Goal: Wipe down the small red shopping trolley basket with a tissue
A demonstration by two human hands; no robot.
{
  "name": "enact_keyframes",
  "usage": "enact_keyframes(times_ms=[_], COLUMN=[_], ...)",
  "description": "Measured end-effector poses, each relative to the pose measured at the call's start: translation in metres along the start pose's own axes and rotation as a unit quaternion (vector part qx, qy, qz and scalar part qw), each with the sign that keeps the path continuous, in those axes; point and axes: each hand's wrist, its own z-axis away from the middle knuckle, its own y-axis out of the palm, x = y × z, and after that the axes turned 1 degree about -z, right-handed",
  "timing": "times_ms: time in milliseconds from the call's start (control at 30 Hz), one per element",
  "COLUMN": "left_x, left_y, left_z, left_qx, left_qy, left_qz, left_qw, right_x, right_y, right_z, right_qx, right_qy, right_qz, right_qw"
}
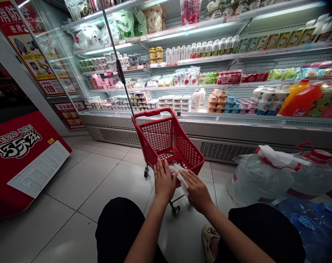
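A small red plastic shopping cart stands in front of me, its lattice basket tilted toward me. My left hand rests on the near edge of the basket, fingers stretched out and holding nothing. Beside it, my right hand presses a crumpled white wipe against the same edge. Part of the wipe hangs below the fingers, and the palm hides the rest. A dark pole rises from the cart's left side near its handle.
An open refrigerated shelf with drinks and dairy packs runs behind the cart. At the right sit large bagged water bottles and a blue water jug. A red freezer cabinet stands at the left on the tiled floor.
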Motion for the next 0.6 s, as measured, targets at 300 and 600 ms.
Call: enact_keyframes(times_ms=[300, 600], left_x=[0.039, 0.033], left_y=[-0.015, -0.015], left_z=[0.004, -0.005], left_qx=[0.022, 0.032], left_qy=[0.000, -0.029], left_qz=[-0.019, -0.035], left_qw=[1.000, 0.998], right_x=[-0.058, -0.023], right_y=[-0.022, -0.006], right_z=[0.010, 0.006], right_qx=[0.011, -0.039], right_qy=[-0.055, 0.013], right_qz=[0.037, 0.022], right_qw=[0.998, 0.999])
